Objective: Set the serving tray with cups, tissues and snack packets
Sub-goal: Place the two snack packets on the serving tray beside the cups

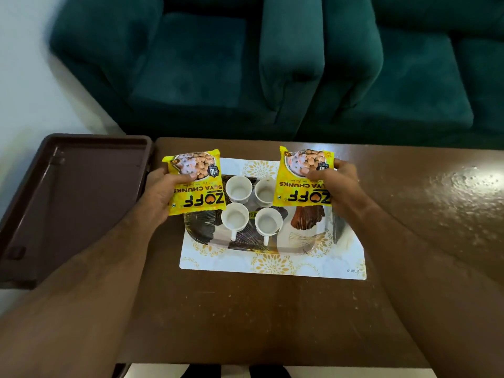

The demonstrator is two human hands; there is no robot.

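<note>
A patterned serving tray [308, 236] lies on a white and gold placemat [272, 264] in the middle of the brown table. Several white cups [238, 188] stand grouped on the tray's left half, the near two with handles toward me. My left hand [158, 195] grips a yellow snack packet [195, 184] over the tray's left edge. My right hand [338, 184] grips a second yellow snack packet [302, 178] above the tray's right half. Both packets are upside down to me. No tissues are in view.
The brown table [272, 317] reaches to the right with a glossy patch [463, 192]. A dark brown bin or upturned tray [71, 197] sits at the table's left end. Green sofas [272, 64] stand behind the table. White floor shows at left.
</note>
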